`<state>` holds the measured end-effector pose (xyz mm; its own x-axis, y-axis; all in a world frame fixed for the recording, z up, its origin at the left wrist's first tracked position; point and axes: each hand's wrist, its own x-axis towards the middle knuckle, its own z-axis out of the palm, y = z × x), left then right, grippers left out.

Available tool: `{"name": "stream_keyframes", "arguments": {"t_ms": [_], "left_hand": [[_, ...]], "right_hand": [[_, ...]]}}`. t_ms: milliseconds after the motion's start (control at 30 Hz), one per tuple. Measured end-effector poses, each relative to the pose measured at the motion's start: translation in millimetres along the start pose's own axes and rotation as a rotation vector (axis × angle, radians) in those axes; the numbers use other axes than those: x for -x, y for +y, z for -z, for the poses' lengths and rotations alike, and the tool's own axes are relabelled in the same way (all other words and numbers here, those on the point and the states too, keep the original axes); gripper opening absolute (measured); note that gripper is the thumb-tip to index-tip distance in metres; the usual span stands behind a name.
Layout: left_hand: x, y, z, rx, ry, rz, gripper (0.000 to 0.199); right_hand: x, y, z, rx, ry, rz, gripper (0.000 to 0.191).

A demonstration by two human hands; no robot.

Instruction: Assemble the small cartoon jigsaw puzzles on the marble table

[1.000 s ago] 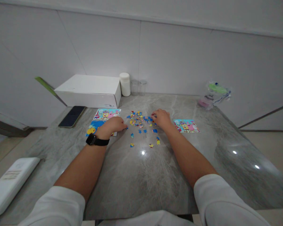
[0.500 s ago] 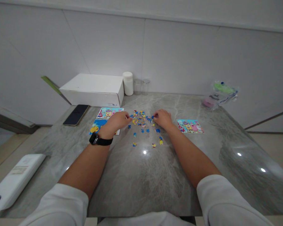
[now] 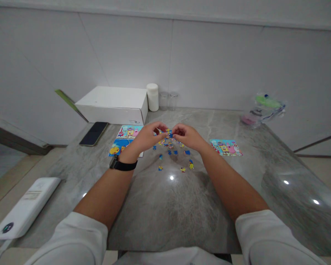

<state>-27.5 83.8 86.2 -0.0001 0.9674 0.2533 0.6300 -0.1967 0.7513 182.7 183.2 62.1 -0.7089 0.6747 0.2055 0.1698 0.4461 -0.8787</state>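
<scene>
My left hand (image 3: 149, 137), with a black watch on its wrist, is raised above a loose pile of small jigsaw puzzle pieces. Its thumb and fingertips close on a piece. Facing it, my right hand (image 3: 189, 136) pinches a blue jigsaw piece (image 3: 170, 134); the two sets of fingertips nearly meet, and whether the pieces touch is too small to tell. Below the hands lie several loose pieces, such as a blue one (image 3: 187, 152) and a yellow one (image 3: 191, 166). My fingers partly hide the pile.
Two printed picture cards (image 3: 121, 144) lie left of the pile, another card (image 3: 226, 147) right. Around them are a phone (image 3: 94, 133), white box (image 3: 113, 105), white bottle (image 3: 152, 98), glass jars (image 3: 168, 101), a plastic bag (image 3: 264, 108) and a white device with a cable (image 3: 26, 206).
Both hands have come together over the pile, the left moving right and the right moving left. They are slightly higher now. The view has shifted a little.
</scene>
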Motion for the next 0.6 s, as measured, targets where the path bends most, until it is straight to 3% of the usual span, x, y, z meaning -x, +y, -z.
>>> {"name": "stream_keyframes", "arguments": {"t_ms": [300,600], "left_hand": [[2.7,9.2,2.9,0.076,-0.058,-0.026,0.020],[2.2,6.6,3.0,0.145,-0.030,0.031,0.030]], "right_hand": [[3.2,-18.3,-1.4,-0.117,0.002,-0.006,0.025],[3.1,-20.3,-7.4,-0.170,0.044,0.001,0.031]]}}
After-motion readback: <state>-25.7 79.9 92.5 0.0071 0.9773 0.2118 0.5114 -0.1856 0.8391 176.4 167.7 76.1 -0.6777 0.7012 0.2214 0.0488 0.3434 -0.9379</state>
